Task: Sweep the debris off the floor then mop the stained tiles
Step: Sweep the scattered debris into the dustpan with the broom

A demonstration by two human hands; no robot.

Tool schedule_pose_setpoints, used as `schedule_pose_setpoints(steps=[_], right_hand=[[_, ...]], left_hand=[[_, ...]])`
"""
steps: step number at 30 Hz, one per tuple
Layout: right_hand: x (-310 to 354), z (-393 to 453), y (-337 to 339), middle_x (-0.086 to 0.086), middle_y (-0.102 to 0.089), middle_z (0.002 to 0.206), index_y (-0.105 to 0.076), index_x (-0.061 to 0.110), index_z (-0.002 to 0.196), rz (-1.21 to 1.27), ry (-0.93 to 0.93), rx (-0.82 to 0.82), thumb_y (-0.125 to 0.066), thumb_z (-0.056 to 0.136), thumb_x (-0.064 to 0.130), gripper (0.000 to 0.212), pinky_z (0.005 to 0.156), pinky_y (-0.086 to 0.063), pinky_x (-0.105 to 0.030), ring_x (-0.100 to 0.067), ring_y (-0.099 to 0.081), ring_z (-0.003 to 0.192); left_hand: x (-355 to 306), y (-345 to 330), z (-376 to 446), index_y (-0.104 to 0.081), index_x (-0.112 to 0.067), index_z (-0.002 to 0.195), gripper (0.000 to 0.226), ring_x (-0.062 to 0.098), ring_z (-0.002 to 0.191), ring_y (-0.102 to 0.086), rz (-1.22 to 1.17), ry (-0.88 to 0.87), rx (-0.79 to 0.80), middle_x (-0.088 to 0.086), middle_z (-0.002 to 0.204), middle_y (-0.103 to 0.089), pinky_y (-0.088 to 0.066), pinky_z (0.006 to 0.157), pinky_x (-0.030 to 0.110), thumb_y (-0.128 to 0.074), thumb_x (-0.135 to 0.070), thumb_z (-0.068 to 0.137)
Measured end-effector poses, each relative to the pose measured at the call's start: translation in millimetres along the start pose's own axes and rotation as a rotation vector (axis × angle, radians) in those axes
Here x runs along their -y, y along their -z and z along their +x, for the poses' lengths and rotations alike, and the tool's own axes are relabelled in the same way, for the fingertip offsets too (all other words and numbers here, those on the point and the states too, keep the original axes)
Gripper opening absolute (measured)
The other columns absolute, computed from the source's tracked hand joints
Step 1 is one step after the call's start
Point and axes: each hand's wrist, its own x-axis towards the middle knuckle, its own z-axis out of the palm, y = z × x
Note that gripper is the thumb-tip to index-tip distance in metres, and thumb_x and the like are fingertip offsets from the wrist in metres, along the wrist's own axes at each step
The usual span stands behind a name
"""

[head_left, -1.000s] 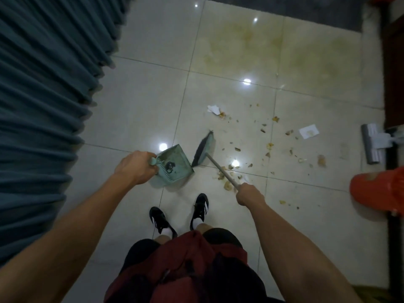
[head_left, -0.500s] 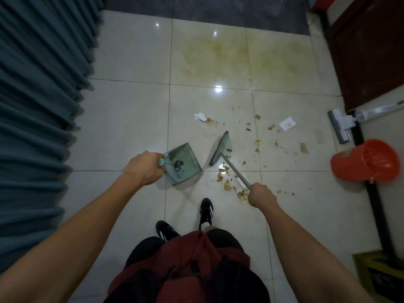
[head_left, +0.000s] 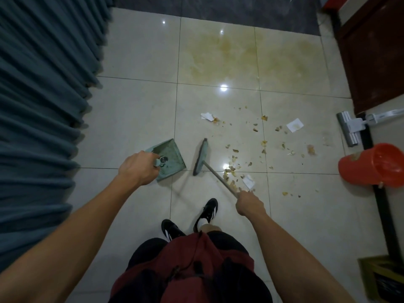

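Scattered across the pale floor tiles (head_left: 135, 119): debris (head_left: 235, 159) of yellowish-brown crumbs and small white paper scraps (head_left: 295, 125), thickest just right of the broom handle. Farther off, a broad yellow stain (head_left: 240, 55) spread over two tiles. Broom (head_left: 202, 156) with a grey-green head, edge-on, lying left of the crumbs; thin handle slanting back to the right hand (head_left: 249, 203), fingers curled tight round its end. Green dustpan (head_left: 169, 158) just left of the broom head, apart from it; handle gripped by the left hand (head_left: 137, 169), fingers wrapped round. At the right edge: grey flat mop (head_left: 348, 130) and orange bucket (head_left: 371, 165), well apart from both hands. Teal curtain (head_left: 39, 106) along the left.
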Motion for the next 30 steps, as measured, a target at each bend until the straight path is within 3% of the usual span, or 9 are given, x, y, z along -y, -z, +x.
schedule_pose_setpoints(steps=[5,15,22,30], right_hand=[[-33.4,-2.0,-7.2,-0.005,-0.067,0.113,-0.060,0.015,0.127,-0.070,-0.061,-0.055,-0.044,0.099,0.011,0.033,0.076,-0.052,-0.032,-0.022,-0.067,0.098],[-91.5,18.6,20.7,-0.005,-0.067,0.111,-0.058,0.018,0.130,0.052,-0.081,-0.101,-0.045,0.098,0.014,0.035,0.072,-0.050,-0.032,-0.022,-0.067,0.095],[-84.3,49.5,54.7,-0.006,-0.066,0.112,-0.059,0.017,0.129,0.143,0.008,-0.122,-0.052,0.097,0.017,0.033,0.079,-0.054,-0.035,-0.024,-0.066,0.099],[-46.1,89.9,113.1,-0.007,-0.066,0.114,-0.058,0.020,0.129,0.212,0.106,-0.128,-0.048,0.096,0.013,0.035,0.076,-0.052,-0.033,-0.025,-0.066,0.098]], left_hand=[[-13.1,-6.1,8.1,-0.066,-0.030,0.122,0.030,0.027,0.088,-0.067,0.041,-0.013,0.027,0.005,0.111,-0.071,-0.057,0.074,0.036,-0.059,-0.033,0.093],[-76.7,-4.6,33.5,-0.069,-0.029,0.099,0.013,0.021,0.075,-0.063,0.029,-0.033,0.049,-0.002,0.090,-0.068,-0.049,0.062,0.029,-0.062,-0.032,0.089],[-112.9,9.4,48.3,-0.071,-0.030,0.100,0.018,0.023,0.076,-0.065,-0.002,0.000,0.009,-0.002,0.090,-0.071,-0.059,0.069,0.034,-0.061,-0.035,0.085],[-113.4,31.8,68.0,-0.070,-0.030,0.107,0.021,0.022,0.076,-0.063,0.027,0.021,-0.034,0.000,0.098,-0.072,-0.047,0.061,0.027,-0.056,-0.032,0.092]])
